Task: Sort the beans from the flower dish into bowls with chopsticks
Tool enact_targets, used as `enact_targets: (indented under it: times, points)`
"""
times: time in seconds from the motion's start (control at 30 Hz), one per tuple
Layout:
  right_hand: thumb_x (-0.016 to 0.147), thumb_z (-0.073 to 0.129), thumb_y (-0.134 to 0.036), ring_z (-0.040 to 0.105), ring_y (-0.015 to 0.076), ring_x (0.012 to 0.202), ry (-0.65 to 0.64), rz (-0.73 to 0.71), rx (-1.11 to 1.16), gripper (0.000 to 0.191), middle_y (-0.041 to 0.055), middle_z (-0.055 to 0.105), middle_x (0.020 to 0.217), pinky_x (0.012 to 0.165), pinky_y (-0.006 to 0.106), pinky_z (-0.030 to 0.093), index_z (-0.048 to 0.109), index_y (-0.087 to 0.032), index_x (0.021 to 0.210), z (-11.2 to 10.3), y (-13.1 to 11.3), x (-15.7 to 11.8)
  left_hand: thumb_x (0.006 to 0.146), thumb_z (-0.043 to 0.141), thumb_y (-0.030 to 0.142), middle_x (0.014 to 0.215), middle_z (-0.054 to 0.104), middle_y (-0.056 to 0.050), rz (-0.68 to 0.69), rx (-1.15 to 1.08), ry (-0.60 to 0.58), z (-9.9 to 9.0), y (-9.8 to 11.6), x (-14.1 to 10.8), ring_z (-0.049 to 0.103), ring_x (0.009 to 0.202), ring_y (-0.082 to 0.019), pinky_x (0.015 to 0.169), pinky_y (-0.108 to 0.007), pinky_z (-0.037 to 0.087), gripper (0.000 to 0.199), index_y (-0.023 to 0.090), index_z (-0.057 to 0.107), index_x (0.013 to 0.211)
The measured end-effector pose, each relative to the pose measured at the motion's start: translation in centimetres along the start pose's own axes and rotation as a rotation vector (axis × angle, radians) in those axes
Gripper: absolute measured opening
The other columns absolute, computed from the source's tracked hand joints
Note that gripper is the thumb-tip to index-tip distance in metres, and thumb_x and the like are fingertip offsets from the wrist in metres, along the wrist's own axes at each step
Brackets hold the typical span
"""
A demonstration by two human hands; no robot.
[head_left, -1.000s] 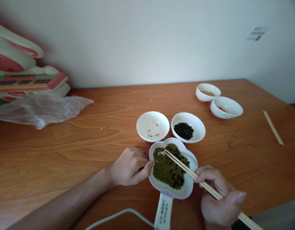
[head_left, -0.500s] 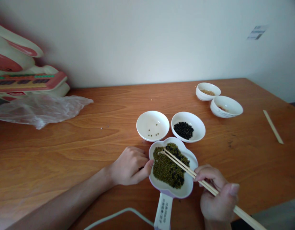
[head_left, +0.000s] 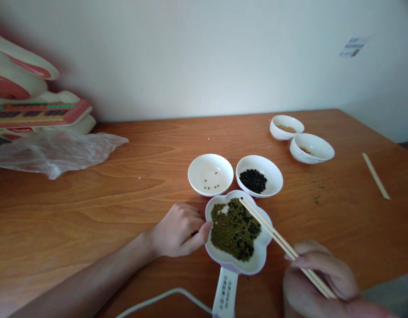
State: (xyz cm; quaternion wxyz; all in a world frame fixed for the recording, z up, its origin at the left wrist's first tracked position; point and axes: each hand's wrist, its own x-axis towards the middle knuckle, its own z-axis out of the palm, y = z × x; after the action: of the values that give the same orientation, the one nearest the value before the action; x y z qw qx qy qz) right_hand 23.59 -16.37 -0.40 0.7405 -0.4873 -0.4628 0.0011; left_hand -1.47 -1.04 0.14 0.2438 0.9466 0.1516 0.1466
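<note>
Green beans mixed with black beans [head_left: 232, 234] lie in a flower-shaped pan [head_left: 212, 251] with a labelled handle. My left hand [head_left: 180, 229] is closed on the pan's left rim, thumb at the edge. A pair of wooden chopsticks [head_left: 277, 236] is in my right hand [head_left: 319, 278], their tips together over the pan's upper edge; whether a bean is between them is too small to tell. Behind the pan, one white bowl [head_left: 209, 168] holds several green beans. The bowl beside it [head_left: 273, 174] contains a heap of black beans [head_left: 253, 181].
At the back right stand a bowl of tan grains [head_left: 276, 131] and a bowl with reddish contents [head_left: 319, 152]. A wooden stick [head_left: 376, 176] lies far right. Left are a clear plastic bag [head_left: 61, 152] and a rabbit-shaped object [head_left: 35, 106]. A pale cable [head_left: 164, 293] runs near the handle.
The chopstick tips have moved right and toward the back, from the beans to the pan's upper edge. My right hand has shifted right and nearer me. My left hand has stayed in place.
</note>
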Motion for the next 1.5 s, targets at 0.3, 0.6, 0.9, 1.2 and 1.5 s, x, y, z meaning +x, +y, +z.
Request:
enact_targets:
  times: [0.3,0.6,0.9,1.2,1.5]
  points:
    - [0.103,0.018,-0.069,0.056,0.0171,0.044,0.152,0.044,-0.081,0.080,0.0020,0.056,0.047,0.044,0.030,0.038,0.067,-0.020,0.063,-0.5,1.7,1.2,0.109,0.036,0.027,0.061,0.056,-0.001,0.000,0.008,0.000,0.0,0.0,-0.1,0.047,0.055,-0.013,0.060,-0.034,0.029,0.046,0.019,0.044,0.065]
    - [0.103,0.024,-0.066,0.060,0.0181,0.051,0.082,0.057,-0.029,0.075,0.0032,0.060,0.052,0.049,0.031,0.041,0.071,-0.019,0.068,-0.2,0.6,0.7,0.108,0.036,0.027,0.061,0.055,-0.001,0.003,-0.004,0.003,0.1,-0.1,-0.2,0.046,0.055,-0.013,0.059,-0.035,0.028,0.045,0.019,0.043,0.064]
    - [0.101,0.021,-0.074,0.061,0.0179,0.055,-0.214,0.223,0.028,0.079,0.0031,0.062,0.058,0.051,0.031,0.045,0.068,-0.019,0.068,1.1,-0.9,0.3,0.109,0.035,0.027,0.060,0.056,-0.001,0.006,0.000,0.008,0.0,-0.1,0.0,0.047,0.054,-0.013,0.059,-0.034,0.029,0.047,0.019,0.044,0.063]
    - [0.099,0.015,-0.077,0.058,0.0166,0.050,-0.248,0.230,-0.028,0.085,0.0030,0.056,0.053,0.047,0.031,0.043,0.063,-0.018,0.061,0.7,-1.1,0.7,0.109,0.035,0.027,0.061,0.058,-0.002,0.013,0.003,0.003,-0.2,0.0,0.0,0.049,0.055,-0.013,0.059,-0.033,0.031,0.047,0.019,0.046,0.064]
    - [0.099,0.011,-0.078,0.056,0.0162,0.050,-0.289,0.199,-0.044,0.086,0.0024,0.055,0.053,0.048,0.031,0.043,0.062,-0.019,0.063,0.8,-1.1,0.4,0.108,0.036,0.027,0.061,0.058,-0.002,0.009,0.017,0.003,-0.2,0.1,0.0,0.049,0.054,-0.013,0.059,-0.034,0.031,0.047,0.019,0.047,0.063]
